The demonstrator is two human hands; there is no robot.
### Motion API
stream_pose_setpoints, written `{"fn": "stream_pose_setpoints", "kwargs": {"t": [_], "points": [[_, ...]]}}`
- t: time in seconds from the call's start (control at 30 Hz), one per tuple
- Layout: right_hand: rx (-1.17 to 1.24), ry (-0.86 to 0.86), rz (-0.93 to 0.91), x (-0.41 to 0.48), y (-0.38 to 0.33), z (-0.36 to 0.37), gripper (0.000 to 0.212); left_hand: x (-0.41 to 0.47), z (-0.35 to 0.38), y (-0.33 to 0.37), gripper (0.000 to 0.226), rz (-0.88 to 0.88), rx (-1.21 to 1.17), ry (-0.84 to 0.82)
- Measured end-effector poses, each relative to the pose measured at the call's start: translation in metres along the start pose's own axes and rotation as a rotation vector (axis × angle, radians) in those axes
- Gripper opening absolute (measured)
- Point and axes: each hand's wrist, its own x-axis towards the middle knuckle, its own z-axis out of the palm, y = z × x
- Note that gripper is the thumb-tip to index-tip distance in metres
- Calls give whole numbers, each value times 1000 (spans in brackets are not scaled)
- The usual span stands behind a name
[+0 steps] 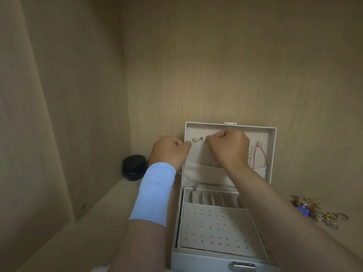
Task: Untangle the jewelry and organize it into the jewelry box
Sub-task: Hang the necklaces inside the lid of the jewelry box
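Setting: the inside of a light-brown wooden cabinet (pixel 216 65), seen from above, with a shelf floor at the bottom of the frame.
Jewelry box: a pale grey rectangular jewelry box (pixel 273 154) at lower centre, open, its lid upright against the back wall.
Box tray: a white perforated earring panel (pixel 216 226) in front, with a row of narrow padded slots (pixel 214 198) just behind it.
Left hand: the left hand (pixel 170 152) is at the lid's left edge, fingers curled into a loose fist and fingertips pinching one end of a thin silver chain (pixel 196 139).
Right hand: the right hand (pixel 228 148) is inside the lid, fingers curled tight, pinching the chain's other side against the lining; what else it holds is hidden.
Sleeve: a light-blue band (pixel 155 193) wraps the left forearm.
Lid contents: a pink cord loop (pixel 259 154) hangs at the lid's right side.
Remaining jewelry: a tangled heap of gold and coloured jewelry (pixel 318 211) lies on the shelf at right, well apart from the box.
Other: a round black glossy container (pixel 134 167) sits in the back-left corner.
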Motion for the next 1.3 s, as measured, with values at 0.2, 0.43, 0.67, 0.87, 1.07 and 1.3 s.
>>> {"fn": "stream_pose_setpoints", "kwargs": {"t": [0.2, 0.43, 0.67, 0.87, 1.07, 1.3], "points": [[-85, -219, 40, -15, 5, -12, 17, -1, -9, 3, 28, -34, 14, -240], [303, -645, 330, -34, 1, -34, 35, -14, -14, 21, 21, -43, -8, -717], [357, -623, 238, -25, 12, -36, 23, -19, -20, 29, 22, -46, 25, -841], [232, -527, 58, -19, 10, -43, 23, -13, -13, 25, 15, -27, 84, -620], [307, -482, 38, -15, 13, -44, 13, -19, 5, 22, 19, 28, 30, -679], [339, -491, 19, -10, 14, -48, 12, -21, -14, 25, 15, 66, -22, -633]]}}
